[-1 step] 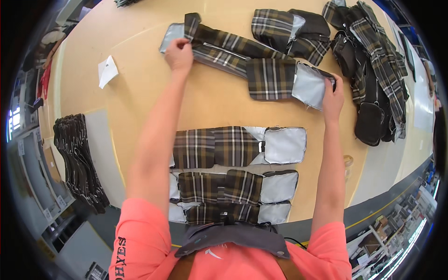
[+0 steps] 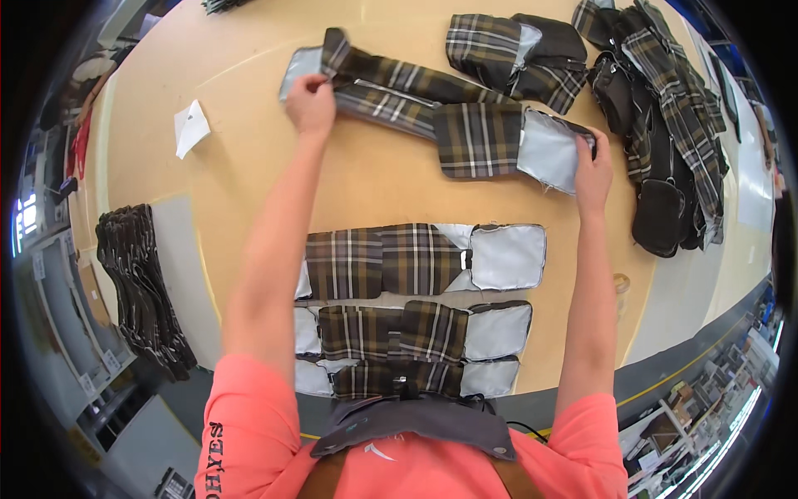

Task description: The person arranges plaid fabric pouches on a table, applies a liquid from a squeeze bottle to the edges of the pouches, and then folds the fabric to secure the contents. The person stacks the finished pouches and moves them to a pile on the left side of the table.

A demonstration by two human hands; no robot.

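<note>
A long sewn piece of brown plaid fabric with pale silvery-grey end panels stretches between my hands over the far part of the table. My left hand pinches its left end, beside a grey panel and an upturned dark flap. Its right end is gripped by my right hand, thumb on the grey panel and fingers at the dark edge behind. A zipper-like light line runs along the strip's middle. Closer to me, several similar plaid pieces lie in rows, their grey panels to the right and left.
Another plaid piece lies just beyond the held one. A heap of plaid and black pieces fills the right side. A stack of dark strips hangs at the left table edge. A white paper scrap sits at left.
My left hand has shifted slightly left and nearer, drawing that end of the plaid piece along. The right hand stays nearly where it was.
</note>
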